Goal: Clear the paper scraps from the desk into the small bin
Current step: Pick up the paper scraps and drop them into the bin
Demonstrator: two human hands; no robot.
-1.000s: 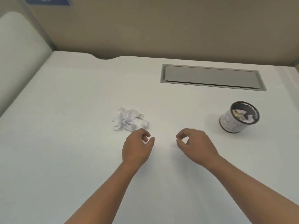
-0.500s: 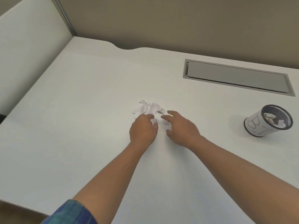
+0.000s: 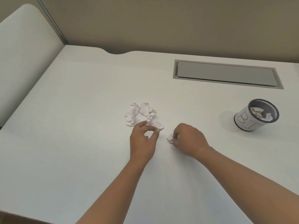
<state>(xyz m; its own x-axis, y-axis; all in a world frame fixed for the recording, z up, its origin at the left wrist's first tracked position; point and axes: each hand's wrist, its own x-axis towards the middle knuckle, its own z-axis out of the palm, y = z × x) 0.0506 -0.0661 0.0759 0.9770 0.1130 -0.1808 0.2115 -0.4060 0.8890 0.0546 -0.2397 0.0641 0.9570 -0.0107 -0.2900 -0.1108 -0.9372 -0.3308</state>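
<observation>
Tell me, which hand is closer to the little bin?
The right hand. It sits between the scrap pile and the bin, pinching a small scrap. The left hand is farther over, beside the pile, holding a larger scrap.

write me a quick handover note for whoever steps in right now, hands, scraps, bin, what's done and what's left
Left hand: pinching a flat paper scrap at the near edge of the pile.
Right hand: pinching a small crumpled scrap, just above the desk.
Scrap pile: mid-desk, beyond the left hand.
Small bin: upright, far right, some paper already inside.
Left: drop both held scraps in the bin, then clear the pile.
</observation>
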